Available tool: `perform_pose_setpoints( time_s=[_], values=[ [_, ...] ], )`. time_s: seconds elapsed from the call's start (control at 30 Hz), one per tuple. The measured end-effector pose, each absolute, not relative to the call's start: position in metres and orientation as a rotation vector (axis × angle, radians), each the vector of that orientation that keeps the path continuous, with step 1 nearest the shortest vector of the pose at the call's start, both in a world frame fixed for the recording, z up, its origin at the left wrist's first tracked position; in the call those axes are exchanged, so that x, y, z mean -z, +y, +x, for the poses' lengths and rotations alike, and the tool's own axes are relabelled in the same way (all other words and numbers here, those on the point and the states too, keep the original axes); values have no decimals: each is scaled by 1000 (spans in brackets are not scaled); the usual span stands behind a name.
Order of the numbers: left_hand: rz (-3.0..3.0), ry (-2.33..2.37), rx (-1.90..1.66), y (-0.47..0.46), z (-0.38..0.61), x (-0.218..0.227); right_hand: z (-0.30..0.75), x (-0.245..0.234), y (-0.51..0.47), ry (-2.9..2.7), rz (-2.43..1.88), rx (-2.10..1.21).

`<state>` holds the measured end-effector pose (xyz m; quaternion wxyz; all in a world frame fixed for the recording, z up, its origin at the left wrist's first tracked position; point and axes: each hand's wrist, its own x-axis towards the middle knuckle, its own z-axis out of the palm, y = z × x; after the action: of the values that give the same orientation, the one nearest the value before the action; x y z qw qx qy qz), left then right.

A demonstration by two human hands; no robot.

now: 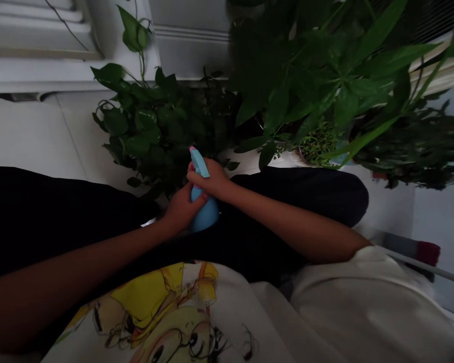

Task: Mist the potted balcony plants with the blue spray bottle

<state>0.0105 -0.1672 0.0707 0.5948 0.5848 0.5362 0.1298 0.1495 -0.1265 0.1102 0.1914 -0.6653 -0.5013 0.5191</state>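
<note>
The person is holding a blue spray bottle (206,216) with both hands, low over a lap covered in black trousers (53,212). The left hand (181,207) is wrapping around the rounded body of the bottle from the left side, its fingers curled closed against the blue plastic and its thumb lying across the front. The left forearm is reaching in from the lower left corner, running diagonally up to the wrist. The right hand (209,179) is sitting higher, closing over the neck and the pale blue sprayer head, whose pink-tipped top is sticking up just above the knuckles. Its fingers are gripping firmly, though I cannot tell whether any of them is lying on the trigger. The right arm is coming in from the right, bent at the elbow, with the forearm crossing the lap. The bottle is standing roughly upright, leaning slightly left, just in front of a trailing leafy plant (144,123). 2 more plants are standing to the right: a tall broad-leaved plant (325,70) and a small fine-leaved plant (318,145) beneath it. A white shirt (162,307) with a yellow cartoon print is filling the bottom of the view
</note>
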Motion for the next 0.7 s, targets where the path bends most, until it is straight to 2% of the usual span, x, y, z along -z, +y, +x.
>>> perform_pose_setpoints(
  time_s=[0.43, 0.7],
  values=[
    [1453, 1279, -244, -159, 12, -79, 152, -119, -130, -1534, -1783, -1260],
    [1212, 1179, -327, -159, 19, -77, 149, -116, -128, -1383, -1928, -1342]
  ],
)
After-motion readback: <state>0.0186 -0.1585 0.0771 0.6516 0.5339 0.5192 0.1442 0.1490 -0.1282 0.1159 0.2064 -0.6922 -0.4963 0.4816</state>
